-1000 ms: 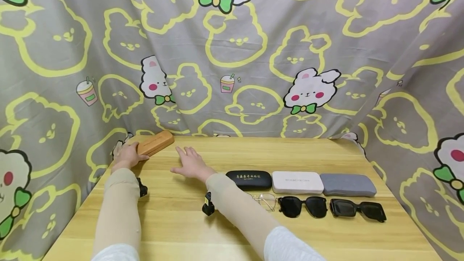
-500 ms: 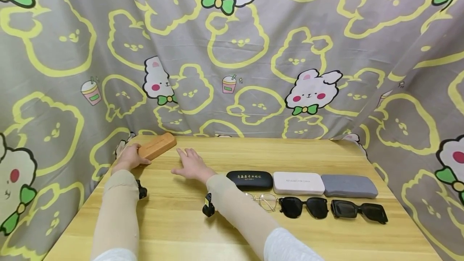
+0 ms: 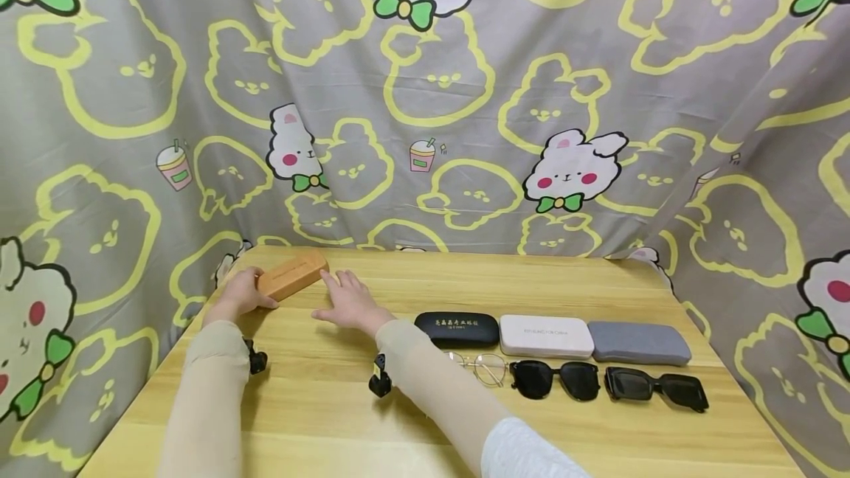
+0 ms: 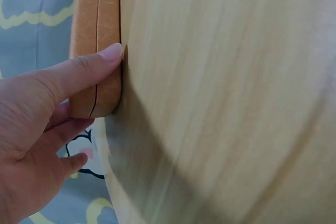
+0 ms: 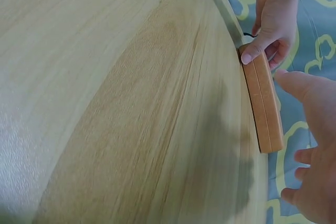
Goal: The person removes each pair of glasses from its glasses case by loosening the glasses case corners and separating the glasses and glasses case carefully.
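A brown glasses case (image 3: 292,276) lies closed at the back left of the wooden table (image 3: 425,426). My left hand (image 3: 242,293) grips its left end. In the left wrist view the thumb (image 4: 79,69) presses on the near edge of the brown case (image 4: 97,35) and the other fingers curl behind it. My right hand (image 3: 347,299) lies flat on the table with straight fingers, just off the case's right end; I cannot tell whether it touches. The right wrist view shows the brown case (image 5: 262,103) between the left hand (image 5: 273,30) and the right hand (image 5: 315,140).
Near the middle right stand a black case (image 3: 457,329), a white case (image 3: 546,336) and a grey case (image 3: 639,342) in a row. In front of them lie clear glasses (image 3: 485,367) and two black sunglasses (image 3: 555,378) (image 3: 656,386). Patterned cloth (image 3: 425,94) walls the table.
The left hand has drawn the brown case slightly toward me and to the right. The right hand has hardly moved. The head view has tilted a little.
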A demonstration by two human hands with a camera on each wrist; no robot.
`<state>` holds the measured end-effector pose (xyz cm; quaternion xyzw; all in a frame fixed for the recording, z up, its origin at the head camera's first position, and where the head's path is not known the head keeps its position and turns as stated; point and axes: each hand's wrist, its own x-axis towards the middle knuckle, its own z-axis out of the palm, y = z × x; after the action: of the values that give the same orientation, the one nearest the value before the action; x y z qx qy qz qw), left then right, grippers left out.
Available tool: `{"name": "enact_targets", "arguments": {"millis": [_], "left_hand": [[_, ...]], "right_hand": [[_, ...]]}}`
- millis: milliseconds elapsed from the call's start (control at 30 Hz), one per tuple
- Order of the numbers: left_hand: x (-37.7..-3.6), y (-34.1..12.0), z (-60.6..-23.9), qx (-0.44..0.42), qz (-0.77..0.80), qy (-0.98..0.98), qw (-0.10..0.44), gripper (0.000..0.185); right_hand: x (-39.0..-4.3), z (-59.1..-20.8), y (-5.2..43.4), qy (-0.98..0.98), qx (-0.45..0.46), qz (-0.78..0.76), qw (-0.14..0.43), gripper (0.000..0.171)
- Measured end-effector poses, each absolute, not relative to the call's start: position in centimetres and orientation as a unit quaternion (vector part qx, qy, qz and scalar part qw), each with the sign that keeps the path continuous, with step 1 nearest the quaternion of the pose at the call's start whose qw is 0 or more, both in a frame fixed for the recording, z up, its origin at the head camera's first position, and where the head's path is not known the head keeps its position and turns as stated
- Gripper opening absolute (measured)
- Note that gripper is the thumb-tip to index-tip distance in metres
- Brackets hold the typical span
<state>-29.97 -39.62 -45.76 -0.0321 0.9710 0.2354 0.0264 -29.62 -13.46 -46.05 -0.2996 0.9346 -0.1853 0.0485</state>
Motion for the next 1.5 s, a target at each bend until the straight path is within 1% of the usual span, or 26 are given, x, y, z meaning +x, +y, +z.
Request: {"name": "enact_targets", "arguments": {"millis": [167, 333, 600, 1067, 1500], "left_hand": [[-29.2, -39.8, -46.1, -0.016, 0.235, 0.972, -0.002, 0.088], [-28.5, -40.0, -46.4, 0.001, 0.231, 0.972, -0.035, 0.084], [-28.0, -40.0, -46.4, 0.023, 0.22, 0.974, -0.056, 0.081], [-26.4, -38.4, -44.9, 0.046, 0.213, 0.97, -0.105, 0.079], [-25.2, -36.8, -43.7, 0.063, 0.236, 0.963, -0.111, 0.08]], "right_hand": [[-29.3, -45.6, -13.5, 0.934, -0.307, -0.177, 0.044, 0.085], [-29.1, -45.5, -13.5, 0.934, -0.31, -0.171, 0.043, 0.084], [-29.1, -45.5, -13.7, 0.934, -0.319, -0.157, 0.032, 0.086], [-29.4, -45.2, -14.0, 0.936, -0.324, -0.133, -0.023, 0.091], [-30.0, -44.6, -13.9, 0.946, -0.306, -0.092, -0.055, 0.097]]}}
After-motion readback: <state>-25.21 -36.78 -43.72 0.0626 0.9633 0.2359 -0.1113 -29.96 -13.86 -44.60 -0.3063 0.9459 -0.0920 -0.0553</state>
